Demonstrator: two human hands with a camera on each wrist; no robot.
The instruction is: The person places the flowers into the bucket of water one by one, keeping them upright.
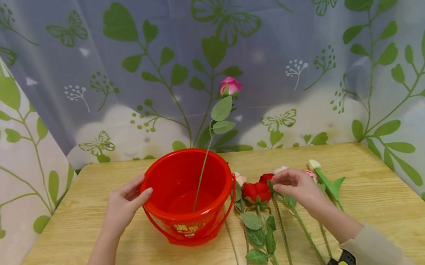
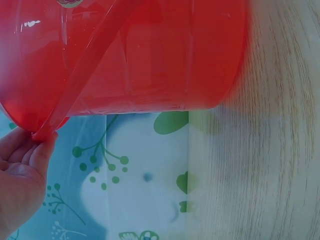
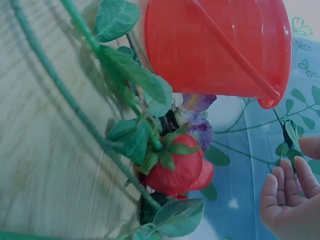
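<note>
We see one pink rose standing in the bucket, its stem leaning toward one o'clock; therefore we judge that the step in hand is putting flowers inside, one after another. The left hand is at the bucket's nine o'clock, with thumb and fingers closed upon the rim beside the handle. The right hand, at three o'clock from the bucket, has its fingers loosely extended near the other flowers and seems to hold nothing. The next move, we think, calls for pinching one single stem without dragging its neighbours. The bucket looks of smooth, glossy plastic, round and wider at the mouth. We notice full red petals, veined leaves, and a wood-grained table.
</note>
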